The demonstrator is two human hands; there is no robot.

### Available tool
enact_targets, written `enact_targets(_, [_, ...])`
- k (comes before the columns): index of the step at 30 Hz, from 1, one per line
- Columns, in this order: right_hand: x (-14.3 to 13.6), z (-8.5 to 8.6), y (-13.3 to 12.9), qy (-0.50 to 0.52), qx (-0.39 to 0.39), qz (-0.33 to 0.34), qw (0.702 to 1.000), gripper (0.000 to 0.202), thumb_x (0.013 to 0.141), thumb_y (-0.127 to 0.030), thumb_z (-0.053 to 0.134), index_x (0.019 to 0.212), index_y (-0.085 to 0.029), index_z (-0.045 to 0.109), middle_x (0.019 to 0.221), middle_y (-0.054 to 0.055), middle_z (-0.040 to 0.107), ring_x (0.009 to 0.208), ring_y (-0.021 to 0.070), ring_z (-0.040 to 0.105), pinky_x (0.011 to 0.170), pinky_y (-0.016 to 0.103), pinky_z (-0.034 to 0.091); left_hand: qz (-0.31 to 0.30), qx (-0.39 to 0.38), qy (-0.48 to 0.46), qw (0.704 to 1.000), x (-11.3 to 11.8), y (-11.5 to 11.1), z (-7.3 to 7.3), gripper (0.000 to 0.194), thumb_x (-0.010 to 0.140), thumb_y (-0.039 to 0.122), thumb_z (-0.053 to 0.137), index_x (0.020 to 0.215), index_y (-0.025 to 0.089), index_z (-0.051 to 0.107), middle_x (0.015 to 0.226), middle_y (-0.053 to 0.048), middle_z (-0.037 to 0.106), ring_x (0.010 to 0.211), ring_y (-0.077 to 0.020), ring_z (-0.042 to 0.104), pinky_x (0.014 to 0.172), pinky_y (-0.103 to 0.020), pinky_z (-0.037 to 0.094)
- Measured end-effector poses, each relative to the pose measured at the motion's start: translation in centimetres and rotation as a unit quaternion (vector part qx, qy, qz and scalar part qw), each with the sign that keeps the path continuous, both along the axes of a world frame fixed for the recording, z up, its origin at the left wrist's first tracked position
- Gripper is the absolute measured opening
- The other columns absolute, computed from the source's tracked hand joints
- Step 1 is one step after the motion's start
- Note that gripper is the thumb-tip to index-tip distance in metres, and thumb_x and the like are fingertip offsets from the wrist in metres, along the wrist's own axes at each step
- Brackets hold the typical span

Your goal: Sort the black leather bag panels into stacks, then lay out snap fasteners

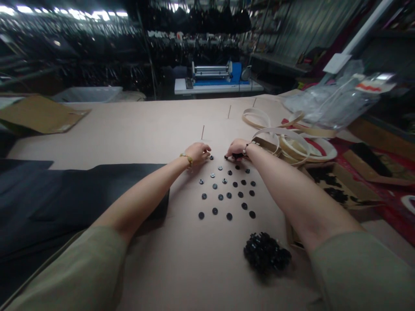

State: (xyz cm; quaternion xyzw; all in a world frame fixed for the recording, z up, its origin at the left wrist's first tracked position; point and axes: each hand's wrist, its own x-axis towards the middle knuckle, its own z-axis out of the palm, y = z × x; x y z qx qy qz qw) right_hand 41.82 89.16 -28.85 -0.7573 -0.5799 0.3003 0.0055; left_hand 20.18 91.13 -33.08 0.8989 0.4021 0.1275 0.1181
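Note:
Several small round black discs, which look like snap buttons [229, 195], lie flat in loose rows on the pale table [181, 259]. My left hand [196, 152] rests at the far left of the rows, fingers bent and a little apart, right beside one black disc [212, 158]. Across from it, my right hand [238, 147] pinches a black disc [226, 157] at the tabletop. More dark pieces [238, 156] show under its palm, partly hidden by the fingers. Closer to me is a heap of shiny black plastic pieces [266, 254].
Dark fabric [81, 190] covers the table's left side. Coiled cream strips [292, 142] and a cardboard box [343, 185] of black pieces lie right. Thin pins [202, 132] stand up from the table. A blue roller machine [214, 73] is behind.

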Motion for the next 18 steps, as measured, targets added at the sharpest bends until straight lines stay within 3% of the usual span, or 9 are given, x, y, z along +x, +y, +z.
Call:
enact_targets(3, [-0.3, 1.8, -1.2, -0.043, 0.015, -0.037, 0.998, 0.018, 0.070, -0.013, 0.076, 0.061, -0.011, 0.060, 0.054, 0.004, 0.053, 0.062, 0.0153, 0.056, 0.058, 0.025, 0.045, 0.004, 0.005, 0.005, 1.000, -0.1, -0.9, 1.8, 0.032, 0.091, 0.032, 0.056, 0.112, 0.017, 0.073, 0.109, -0.008, 0.072, 0.098, -0.0204, 0.064, 0.092, -0.031, 0.048])
enact_targets(5, [-0.2, 3.1, -2.5, 0.061, 0.074, -0.111, 0.989, 0.019, 0.071, -0.012, 0.076, 0.064, -0.012, 0.058, 0.056, 0.003, 0.052, 0.062, 0.0141, 0.054, 0.058, 0.025, 0.045, 0.006, 0.002, 0.006, 1.000, 0.1, -1.6, 2.8, 0.030, 0.091, 0.033, 0.056, 0.111, 0.018, 0.074, 0.109, -0.007, 0.072, 0.097, -0.0200, 0.065, 0.091, -0.031, 0.048])
enact_targets(7, [-0.1, 4.5, -4.4, 0.213, 0.124, -0.171, 0.954, 0.018, 0.078, -0.017, 0.073, 0.071, -0.013, 0.057, 0.060, 0.002, 0.053, 0.060, 0.0117, 0.052, 0.057, 0.024, 0.047, 0.007, -0.005, 0.011, 1.000, 0.9, -2.3, 3.4, 0.029, 0.091, 0.034, 0.056, 0.108, 0.019, 0.074, 0.108, -0.006, 0.073, 0.096, -0.0199, 0.065, 0.089, -0.030, 0.049])
enact_targets(9, [0.1, 5.9, -7.1, 0.390, 0.149, -0.209, 0.885, 0.015, 0.084, -0.021, 0.069, 0.080, -0.015, 0.056, 0.066, 0.000, 0.054, 0.060, 0.0096, 0.051, 0.057, 0.022, 0.050, 0.014, -0.010, 0.025, 1.000, 2.3, -2.7, 3.4, 0.031, 0.092, 0.034, 0.055, 0.113, 0.021, 0.073, 0.110, -0.005, 0.073, 0.101, -0.0202, 0.065, 0.092, -0.030, 0.048])
enact_targets(12, [0.5, 8.0, -12.9, 0.625, 0.146, -0.256, 0.723, 0.013, 0.082, -0.008, 0.061, 0.090, -0.017, 0.057, 0.077, 0.001, 0.059, 0.070, 0.0107, 0.058, 0.063, 0.022, 0.055, 0.048, -0.023, 0.073, 0.996, 5.2, -3.0, 2.6, 0.042, 0.091, 0.034, 0.056, 0.130, 0.023, 0.064, 0.119, -0.007, 0.070, 0.112, -0.0231, 0.063, 0.098, -0.033, 0.047])
enact_targets(13, [0.7, 8.4, -15.2, 0.660, 0.145, -0.265, 0.688, 0.020, 0.079, -0.002, 0.057, 0.092, -0.018, 0.058, 0.082, 0.003, 0.062, 0.075, 0.0116, 0.061, 0.067, 0.022, 0.057, 0.055, -0.031, 0.089, 0.994, 6.2, -3.0, 2.2, 0.043, 0.090, 0.034, 0.057, 0.131, 0.022, 0.064, 0.120, -0.009, 0.069, 0.113, -0.0245, 0.063, 0.097, -0.034, 0.048])
enact_targets(15, [1.1, 8.8, -19.7, 0.692, 0.158, -0.278, 0.647, 0.032, 0.074, 0.006, 0.053, 0.094, -0.017, 0.060, 0.092, 0.004, 0.065, 0.084, 0.0119, 0.064, 0.072, 0.020, 0.059, 0.053, -0.045, 0.103, 0.992, 8.0, -3.1, 1.5, 0.037, 0.088, 0.032, 0.058, 0.122, 0.022, 0.070, 0.118, -0.010, 0.070, 0.109, -0.0255, 0.065, 0.092, -0.034, 0.050])
enact_targets(18, [1.7, 7.8, -25.3, 0.703, 0.194, -0.302, 0.614, 0.031, 0.074, 0.007, 0.056, 0.094, -0.017, 0.061, 0.095, 0.004, 0.066, 0.088, 0.0115, 0.066, 0.074, 0.018, 0.059, 0.026, -0.047, 0.096, 0.994, 9.8, -3.8, 1.1, 0.032, 0.089, 0.033, 0.056, 0.115, 0.026, 0.073, 0.116, -0.006, 0.071, 0.105, -0.0238, 0.066, 0.089, -0.031, 0.051])
